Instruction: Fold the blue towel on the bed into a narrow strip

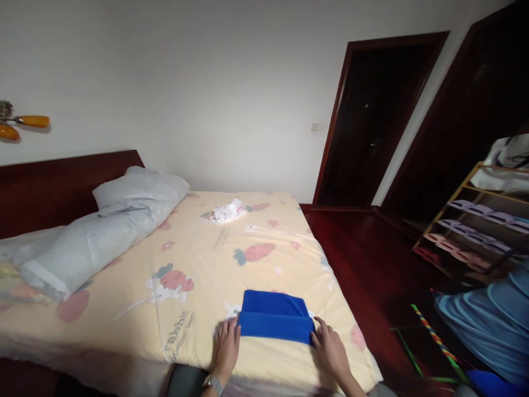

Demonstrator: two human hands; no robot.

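A blue cloth (275,325) lies near the front edge of the bed, its near part folded over in a band and its far part flat. My left hand (226,344) is at the left end of the folded band, fingertips closed on its edge; a watch circles that wrist. At the opposite end, my right hand (330,347) pinches the band's right corner between thumb and fingers. The undersides of both grips are hidden.
The bed (198,275) has a yellow sheet printed with carrots and rabbits. A grey quilt (111,231) lies at the left, and a crumpled white cloth (227,212) farther back. A shoe rack (450,207) and light-blue fabric (487,325) are at right, beyond the dark red floor (351,248).
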